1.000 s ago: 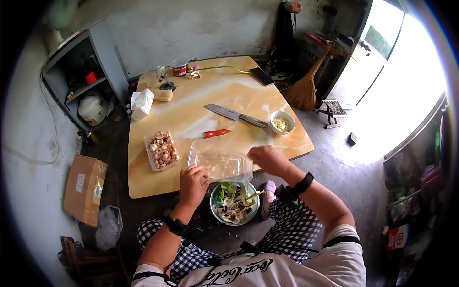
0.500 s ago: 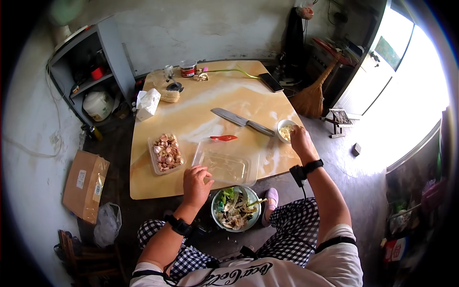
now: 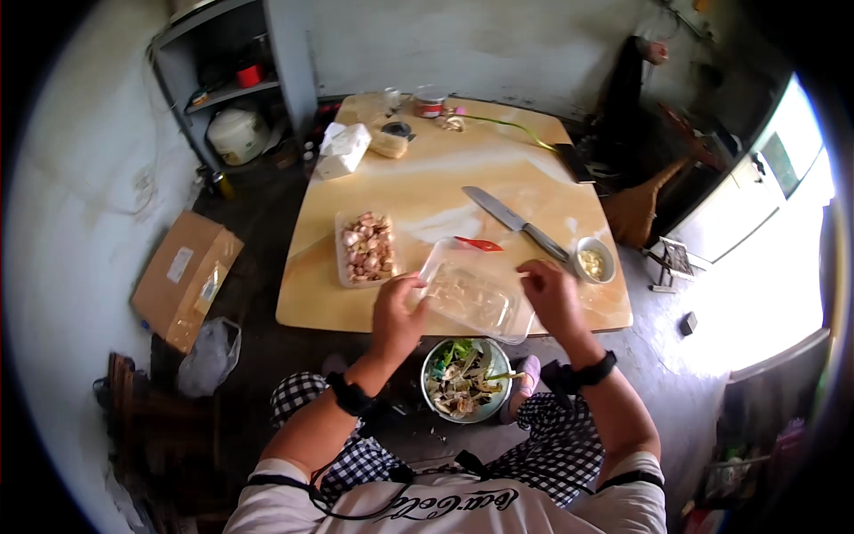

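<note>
A clear plastic tray point(image 3: 485, 283) lies askew on the near side of the table, its near right corner reaching the table's edge. My left hand point(image 3: 398, 313) closes its thumb and fingers on the tray's left rim. Over the tray's right side is my right hand point(image 3: 553, 294), fingers drawn together; whatever they hold, if anything, is hidden. Just beyond that hand stands a small white bowl point(image 3: 584, 270) with peeled garlic point(image 3: 591, 261). A kitchen knife point(image 3: 511, 220) and a red-handled peeler-like tool point(image 3: 480, 245) lie beyond the tray.
Unpeeled garlic cloves point(image 3: 368, 245) fill a clear box at left. A basin point(image 3: 508, 356) of vegetable scraps stands below the table point(image 3: 307, 298). Farther back are a tissue pack point(image 3: 342, 149), a lidded jar point(image 3: 429, 101), a green stalk point(image 3: 507, 125) and a phone point(image 3: 573, 164).
My right hand has left the white bowl and come to the tray's right side. My left hand has closed on the tray's left rim, and the tray appears turned. The view has shifted.
</note>
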Tool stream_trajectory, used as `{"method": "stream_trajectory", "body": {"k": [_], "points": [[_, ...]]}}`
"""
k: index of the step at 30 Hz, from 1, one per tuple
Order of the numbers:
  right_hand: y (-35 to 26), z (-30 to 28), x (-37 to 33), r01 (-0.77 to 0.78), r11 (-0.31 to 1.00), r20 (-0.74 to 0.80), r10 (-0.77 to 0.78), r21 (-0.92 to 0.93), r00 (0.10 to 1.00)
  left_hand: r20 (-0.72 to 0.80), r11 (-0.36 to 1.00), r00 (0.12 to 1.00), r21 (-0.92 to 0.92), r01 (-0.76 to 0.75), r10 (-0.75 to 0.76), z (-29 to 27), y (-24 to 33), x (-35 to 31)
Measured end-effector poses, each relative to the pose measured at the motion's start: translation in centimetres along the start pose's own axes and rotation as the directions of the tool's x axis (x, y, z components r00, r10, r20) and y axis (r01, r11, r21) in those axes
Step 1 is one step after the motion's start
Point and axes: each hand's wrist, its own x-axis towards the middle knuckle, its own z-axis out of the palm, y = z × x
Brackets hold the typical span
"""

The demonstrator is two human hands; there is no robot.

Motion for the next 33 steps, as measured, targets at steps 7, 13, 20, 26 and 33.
{"method": "stream_trajectory", "body": {"k": [7, 13, 20, 26, 33], "points": [[-1.3, 3.3, 0.3, 0.290, 0.950, 0.230, -0.258, -0.118, 0.938, -0.078, 0.967, 0.985, -0.217, 0.135, -0.155, -2.8, -2.2, 0.6], [-5.5, 5.8, 2.0, 0.294, 0.951, 0.278, -0.258, -0.097, 0.925, -0.120, 0.920, 0.952, -0.316, 0.233, -0.282, -5.4, -2.6, 0.2], [-7.4, 11.1, 4.3, 0.155, 0.986, 0.352, -0.165, 0.056, 0.921, -0.229, 0.897, 0.900, -0.342, 0.282, -0.370, -8.1, -3.2, 0.0], [-6.3, 13.5, 8.3, 0.166, 0.986, 0.264, -0.157, -0.013, 0.952, -0.277, 0.872, 0.865, -0.389, 0.298, -0.419, -9.2, -2.9, 0.3], [-6.7, 17.2, 9.4, 0.214, 0.972, 0.505, -0.139, -0.093, 0.852, -0.265, 0.818, 0.840, -0.485, 0.309, -0.474, -10.1, -2.3, 0.5]]}}
